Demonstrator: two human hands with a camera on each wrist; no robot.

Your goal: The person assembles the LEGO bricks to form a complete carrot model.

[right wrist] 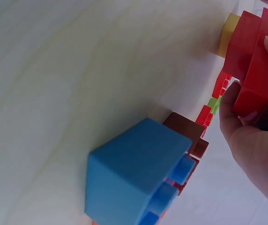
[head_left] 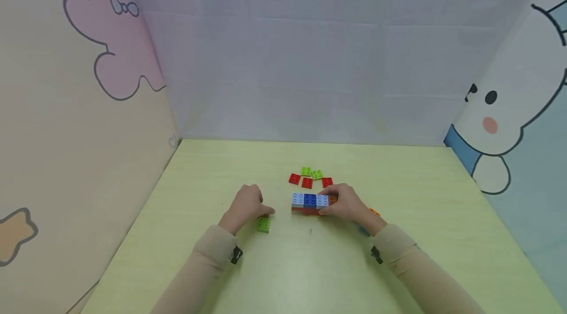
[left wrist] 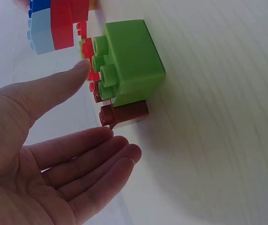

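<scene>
My right hand (head_left: pixel 347 204) grips the right end of a stack of toy building bricks (head_left: pixel 310 200). Light blue, dark blue and brown bricks form its top row, above red ones; a yellow brick (right wrist: pixel 229 35) shows underneath in the right wrist view. On the left, my left hand (head_left: pixel 246 207) hovers around a green brick (head_left: pixel 263 225) and a small dark red-brown brick (left wrist: pixel 127 113). Its thumb and fingers are spread, the fingertips close to the red-brown brick. Whether they touch it, I cannot tell.
Beyond the stack lie several loose bricks, among them a red brick (head_left: pixel 294 179) and a lime green brick (head_left: pixel 306 171). Near my right wrist stand a blue brick (right wrist: pixel 129 168), a brown brick (right wrist: pixel 183 126) and an orange brick (head_left: pixel 375 211), partly hidden by the forearm.
</scene>
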